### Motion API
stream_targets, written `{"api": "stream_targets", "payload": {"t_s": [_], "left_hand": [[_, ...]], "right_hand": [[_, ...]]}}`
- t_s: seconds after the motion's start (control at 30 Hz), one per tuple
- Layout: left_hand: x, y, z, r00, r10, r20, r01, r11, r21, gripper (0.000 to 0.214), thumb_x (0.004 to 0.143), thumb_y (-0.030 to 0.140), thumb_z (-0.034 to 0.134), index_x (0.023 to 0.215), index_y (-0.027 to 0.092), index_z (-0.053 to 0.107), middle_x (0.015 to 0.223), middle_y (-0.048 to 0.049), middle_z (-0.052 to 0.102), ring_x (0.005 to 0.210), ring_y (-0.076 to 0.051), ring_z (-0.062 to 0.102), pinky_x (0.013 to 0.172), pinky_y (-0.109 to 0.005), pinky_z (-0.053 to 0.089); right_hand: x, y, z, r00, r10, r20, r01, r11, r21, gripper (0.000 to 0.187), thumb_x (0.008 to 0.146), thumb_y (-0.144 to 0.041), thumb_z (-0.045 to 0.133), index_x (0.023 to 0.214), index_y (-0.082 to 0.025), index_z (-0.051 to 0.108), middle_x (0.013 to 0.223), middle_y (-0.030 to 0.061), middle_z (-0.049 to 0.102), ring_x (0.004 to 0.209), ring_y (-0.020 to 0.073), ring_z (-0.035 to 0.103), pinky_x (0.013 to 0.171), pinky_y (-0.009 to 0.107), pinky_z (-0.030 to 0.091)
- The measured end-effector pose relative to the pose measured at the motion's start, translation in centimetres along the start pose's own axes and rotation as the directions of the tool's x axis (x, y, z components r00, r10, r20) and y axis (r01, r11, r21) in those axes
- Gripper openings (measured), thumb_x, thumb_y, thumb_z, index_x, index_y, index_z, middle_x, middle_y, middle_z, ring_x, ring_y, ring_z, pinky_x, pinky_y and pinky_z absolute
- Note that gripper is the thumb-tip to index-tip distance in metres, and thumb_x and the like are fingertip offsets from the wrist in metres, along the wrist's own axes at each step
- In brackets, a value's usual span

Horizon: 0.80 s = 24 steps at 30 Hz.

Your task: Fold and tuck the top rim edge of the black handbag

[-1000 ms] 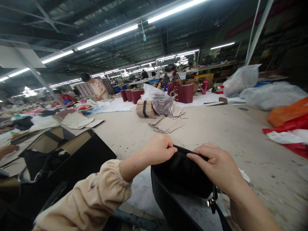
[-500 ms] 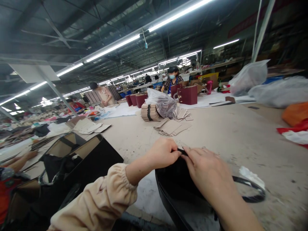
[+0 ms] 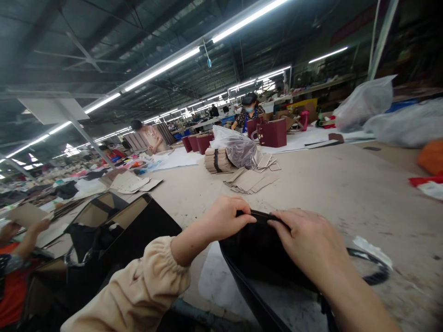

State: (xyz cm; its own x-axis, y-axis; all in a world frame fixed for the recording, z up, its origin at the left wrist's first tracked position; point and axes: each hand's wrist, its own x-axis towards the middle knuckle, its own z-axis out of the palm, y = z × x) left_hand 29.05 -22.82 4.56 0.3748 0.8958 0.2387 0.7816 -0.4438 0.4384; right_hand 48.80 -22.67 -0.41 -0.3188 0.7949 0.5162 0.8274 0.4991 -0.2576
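A black bag (image 3: 258, 258) lies on the table's near edge in front of me. My left hand (image 3: 224, 216), in a cream sleeve, pinches the bag's top edge from the left. My right hand (image 3: 311, 240) grips the same edge from the right, fingers curled over it. The two hands sit a short way apart on that edge. The bag's black strap (image 3: 375, 272) loops out on the table to the right, beside a scrap of white paper (image 3: 372, 245).
An open black box (image 3: 138, 226) with dark contents stands at my left. Stacked cardboard pieces (image 3: 242, 177) and a plastic sack (image 3: 238, 150) lie mid-table, maroon bags (image 3: 273, 133) farther back. Plastic bags (image 3: 367, 103) pile at the right. A person's arm in red (image 3: 17, 258) is at the far left; other people work behind.
My hands, close together half a second ago, have drawn slightly apart along the bag's top edge. The camera has tilted a little; the person at left has raised a cardboard sheet.
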Motion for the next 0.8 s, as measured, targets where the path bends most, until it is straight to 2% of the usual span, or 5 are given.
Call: {"api": "stream_targets", "payload": {"t_s": [0.17, 0.43, 0.63, 0.8], "left_hand": [[0.34, 0.65, 0.35, 0.998, -0.062, -0.004, 0.062, 0.990, 0.130, 0.019, 0.080, 0.028, 0.062, 0.066, 0.015, 0.062, 0.070, -0.0018, 0.063, 0.067, -0.013, 0.055, 0.065, -0.025, 0.040], [0.82, 0.98, 0.80, 0.990, -0.137, -0.036, 0.141, 0.982, 0.128, 0.022, 0.080, 0.030, 0.061, 0.063, 0.017, 0.061, 0.068, 0.0000, 0.063, 0.065, -0.013, 0.054, 0.061, -0.025, 0.037], [0.52, 0.74, 0.40, 0.996, -0.089, 0.001, 0.089, 0.990, 0.111, 0.020, 0.081, 0.028, 0.062, 0.064, 0.016, 0.061, 0.069, -0.0005, 0.061, 0.068, -0.013, 0.054, 0.064, -0.025, 0.038], [0.08, 0.35, 0.10, 0.999, -0.005, 0.041, 0.004, 1.000, 0.004, 0.015, 0.081, 0.023, 0.063, 0.069, 0.015, 0.062, 0.075, -0.0014, 0.062, 0.073, -0.013, 0.055, 0.071, -0.023, 0.041]], "right_hand": [[-0.11, 0.06, -0.10, 1.000, -0.001, -0.003, 0.001, 1.000, -0.007, 0.017, 0.085, -0.031, 0.057, 0.093, -0.027, 0.072, 0.086, -0.0008, 0.072, 0.074, 0.0204, 0.064, 0.072, 0.034, 0.046], [0.03, 0.27, 0.09, 1.000, 0.014, -0.014, -0.015, 0.999, -0.031, 0.017, 0.085, -0.032, 0.057, 0.090, -0.029, 0.072, 0.083, -0.0004, 0.071, 0.073, 0.0198, 0.064, 0.068, 0.033, 0.044], [0.01, 0.27, 0.05, 1.000, 0.012, 0.005, -0.012, 0.999, -0.043, 0.017, 0.086, -0.032, 0.056, 0.092, -0.029, 0.071, 0.085, -0.0012, 0.072, 0.074, 0.0207, 0.064, 0.069, 0.034, 0.044], [0.01, 0.25, -0.10, 1.000, -0.006, 0.001, 0.006, 0.999, -0.038, 0.016, 0.085, -0.032, 0.057, 0.091, -0.029, 0.072, 0.083, -0.0014, 0.072, 0.073, 0.0201, 0.064, 0.068, 0.034, 0.043]]}}
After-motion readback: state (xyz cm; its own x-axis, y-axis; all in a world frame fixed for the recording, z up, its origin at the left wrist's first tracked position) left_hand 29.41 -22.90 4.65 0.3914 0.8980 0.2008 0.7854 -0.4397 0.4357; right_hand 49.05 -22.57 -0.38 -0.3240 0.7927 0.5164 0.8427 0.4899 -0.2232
